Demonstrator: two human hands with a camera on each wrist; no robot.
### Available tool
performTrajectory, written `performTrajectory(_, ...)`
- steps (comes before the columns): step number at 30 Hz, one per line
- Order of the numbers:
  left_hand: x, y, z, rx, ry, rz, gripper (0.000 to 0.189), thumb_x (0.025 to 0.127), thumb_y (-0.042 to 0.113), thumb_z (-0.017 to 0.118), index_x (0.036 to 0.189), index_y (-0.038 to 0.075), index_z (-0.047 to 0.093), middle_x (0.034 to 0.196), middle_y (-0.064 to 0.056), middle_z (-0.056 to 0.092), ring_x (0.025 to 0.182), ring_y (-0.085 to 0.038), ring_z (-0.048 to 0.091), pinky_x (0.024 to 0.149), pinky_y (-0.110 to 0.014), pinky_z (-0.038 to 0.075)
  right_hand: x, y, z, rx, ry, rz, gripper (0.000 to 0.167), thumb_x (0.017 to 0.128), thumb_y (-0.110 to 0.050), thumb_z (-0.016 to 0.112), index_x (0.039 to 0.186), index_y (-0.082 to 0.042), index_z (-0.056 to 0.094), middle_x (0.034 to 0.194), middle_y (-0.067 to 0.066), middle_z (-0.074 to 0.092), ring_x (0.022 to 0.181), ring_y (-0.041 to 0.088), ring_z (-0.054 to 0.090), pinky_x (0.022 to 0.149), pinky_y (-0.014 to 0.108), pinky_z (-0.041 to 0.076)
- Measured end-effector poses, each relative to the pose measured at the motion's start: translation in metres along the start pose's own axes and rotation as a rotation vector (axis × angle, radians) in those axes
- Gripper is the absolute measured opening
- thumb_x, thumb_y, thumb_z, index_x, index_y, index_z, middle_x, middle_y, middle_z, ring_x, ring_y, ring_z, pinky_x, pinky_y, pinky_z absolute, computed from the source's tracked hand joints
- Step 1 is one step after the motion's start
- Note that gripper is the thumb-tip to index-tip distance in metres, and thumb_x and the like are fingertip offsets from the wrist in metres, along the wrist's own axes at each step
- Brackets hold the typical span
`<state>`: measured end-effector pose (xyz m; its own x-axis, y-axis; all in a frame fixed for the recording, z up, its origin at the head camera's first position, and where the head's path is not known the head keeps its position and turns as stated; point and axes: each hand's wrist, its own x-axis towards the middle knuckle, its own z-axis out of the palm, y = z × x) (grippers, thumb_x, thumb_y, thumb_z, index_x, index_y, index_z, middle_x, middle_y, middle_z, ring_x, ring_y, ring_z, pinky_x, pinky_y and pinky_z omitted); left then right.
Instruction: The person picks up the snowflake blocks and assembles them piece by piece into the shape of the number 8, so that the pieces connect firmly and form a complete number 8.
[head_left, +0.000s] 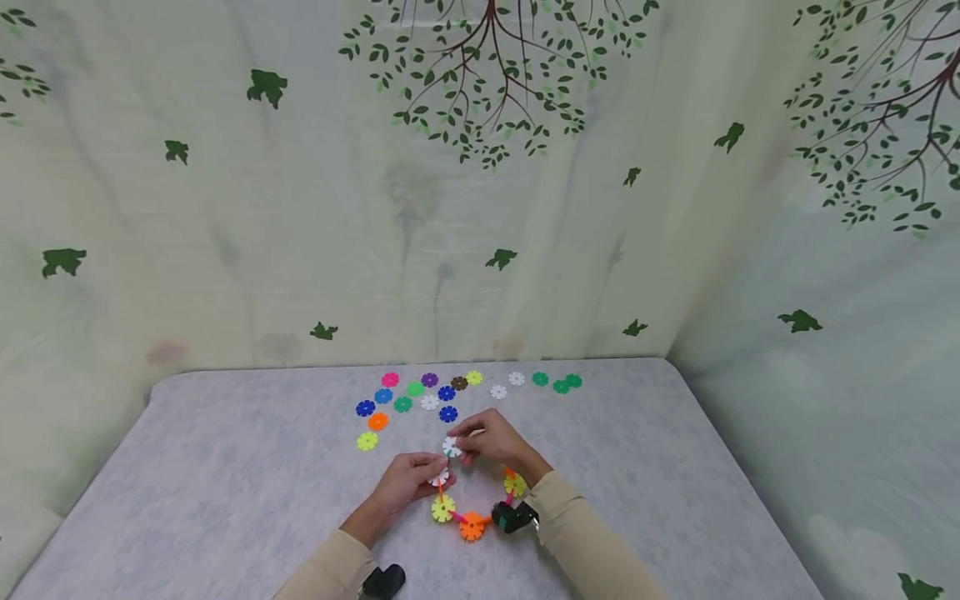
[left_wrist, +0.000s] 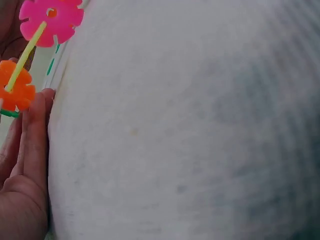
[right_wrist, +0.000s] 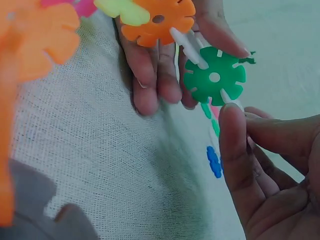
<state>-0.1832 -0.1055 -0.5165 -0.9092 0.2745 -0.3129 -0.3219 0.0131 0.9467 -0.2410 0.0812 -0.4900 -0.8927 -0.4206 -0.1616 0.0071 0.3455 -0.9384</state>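
Observation:
My right hand point(head_left: 491, 437) pinches a white notched disc point(head_left: 451, 447), which sits edge-on in a notch of a green disc point(right_wrist: 214, 77) in the right wrist view. Just left and nearer, my left hand point(head_left: 411, 483) holds the end of a curved chain of interlocked plastic discs. Its thumb lies by the green disc's upper edge. The chain curves nearer and right through a yellow disc point(head_left: 443, 508) and an orange disc point(head_left: 472, 527), passing behind the right wrist's camera to another yellow disc point(head_left: 514, 485). In the left wrist view, a pink disc point(left_wrist: 52, 22) shows beside the fingers.
Several loose notched discs lie toward the table's back, among them a lime disc point(head_left: 367, 441), an orange one point(head_left: 378, 422), a blue one point(head_left: 448, 414) and green ones point(head_left: 573, 381). Grey cloth point(head_left: 225, 483) covers the table. A patterned curtain point(head_left: 420, 208) hangs behind it.

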Motion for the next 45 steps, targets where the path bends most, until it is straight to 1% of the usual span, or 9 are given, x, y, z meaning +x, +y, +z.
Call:
performTrajectory(4, -0.001, 0.001, -0.001, -0.026, 0.011, -0.004, 0.048, 0.099, 0.033, 0.054, 0.125, -0.008, 0.054, 0.105, -0.011, 0.069, 0.095, -0.020, 0.068, 0.086, -0.031, 0.055, -0.001, 0.002, -0.001, -0.006, -0.025, -0.022, 0.016, 0.090, -0.001, 0.064, 0.103, -0.002, 0.074, 0.083, 0.006, 0.069, 0.061, 0.017, 0.063, 0.066, 0.029, 0.058)
performTrajectory(9, -0.001, 0.000, 0.002, -0.042, 0.078, -0.006, 0.039, 0.099, 0.028, 0.055, 0.120, -0.005, 0.055, 0.104, -0.013, 0.070, 0.093, -0.021, 0.068, 0.083, -0.029, 0.055, -0.001, 0.005, 0.000, 0.003, -0.074, -0.024, 0.018, 0.092, -0.003, 0.063, 0.106, -0.002, 0.073, 0.084, 0.007, 0.068, 0.061, 0.016, 0.063, 0.066, 0.029, 0.058)
performTrajectory(13, 0.000, 0.001, 0.004, -0.033, 0.102, -0.008, 0.035, 0.099, 0.022, 0.055, 0.120, -0.006, 0.055, 0.099, -0.012, 0.070, 0.090, -0.021, 0.069, 0.082, -0.030, 0.056, -0.002, 0.003, -0.015, -0.018, -0.044, -0.019, 0.020, 0.093, -0.006, 0.062, 0.111, -0.001, 0.070, 0.090, 0.008, 0.065, 0.065, 0.018, 0.063, 0.068, 0.030, 0.058)
performTrajectory(17, 0.000, 0.002, 0.006, -0.010, 0.123, -0.027, 0.035, 0.100, 0.021, 0.054, 0.121, -0.007, 0.054, 0.098, -0.011, 0.070, 0.089, -0.020, 0.068, 0.081, -0.030, 0.056, 0.002, 0.018, -0.054, -0.015, 0.109, -0.001, 0.023, 0.093, -0.010, 0.064, 0.113, 0.001, 0.068, 0.092, 0.010, 0.064, 0.069, 0.019, 0.061, 0.067, 0.030, 0.057)
performTrajectory(25, -0.003, 0.007, 0.006, -0.032, 0.154, -0.098, 0.033, 0.101, 0.016, 0.050, 0.121, -0.009, 0.052, 0.098, -0.012, 0.068, 0.086, -0.020, 0.069, 0.080, -0.031, 0.056, 0.000, 0.068, -0.136, -0.006, 0.558, 0.144, 0.020, 0.090, -0.005, 0.066, 0.109, 0.001, 0.068, 0.092, 0.011, 0.062, 0.066, 0.017, 0.056, 0.055, 0.026, 0.050)
performTrajectory(29, -0.001, 0.007, 0.006, -0.046, 0.138, -0.093, 0.035, 0.101, 0.016, 0.049, 0.124, -0.010, 0.051, 0.099, -0.013, 0.068, 0.086, -0.020, 0.069, 0.080, -0.031, 0.056, -0.001, 0.079, -0.162, -0.034, 0.666, 0.232, 0.025, 0.091, -0.006, 0.065, 0.115, -0.002, 0.066, 0.094, 0.012, 0.060, 0.063, 0.016, 0.054, 0.053, 0.026, 0.048)
performTrajectory(33, 0.001, 0.006, 0.006, -0.045, 0.135, -0.084, 0.036, 0.101, 0.015, 0.049, 0.125, -0.011, 0.051, 0.099, -0.013, 0.069, 0.085, -0.020, 0.070, 0.079, -0.031, 0.057, 0.004, 0.081, -0.170, -0.145, 0.640, 0.283, 0.038, 0.092, -0.009, 0.062, 0.129, -0.001, 0.058, 0.102, 0.016, 0.058, 0.068, 0.021, 0.057, 0.060, 0.030, 0.048)
performTrajectory(39, 0.002, 0.004, 0.006, -0.028, 0.128, -0.080, 0.034, 0.101, 0.016, 0.050, 0.122, -0.011, 0.052, 0.096, -0.012, 0.069, 0.085, -0.020, 0.069, 0.079, -0.031, 0.057, 0.016, 0.079, -0.172, -0.439, 0.558, 0.347, 0.043, 0.095, -0.017, 0.058, 0.134, 0.000, 0.053, 0.124, 0.021, 0.057, 0.110, 0.033, 0.055, 0.091, 0.048, 0.048)
performTrajectory(45, 0.004, 0.004, 0.005, -0.041, 0.130, -0.099, 0.035, 0.101, 0.017, 0.051, 0.124, -0.009, 0.051, 0.097, -0.011, 0.069, 0.084, -0.019, 0.070, 0.079, -0.030, 0.057, 0.022, 0.080, -0.173, -0.451, 0.574, 0.373, 0.037, 0.093, -0.018, 0.062, 0.125, 0.000, 0.056, 0.118, 0.021, 0.058, 0.106, 0.034, 0.056, 0.089, 0.049, 0.047)
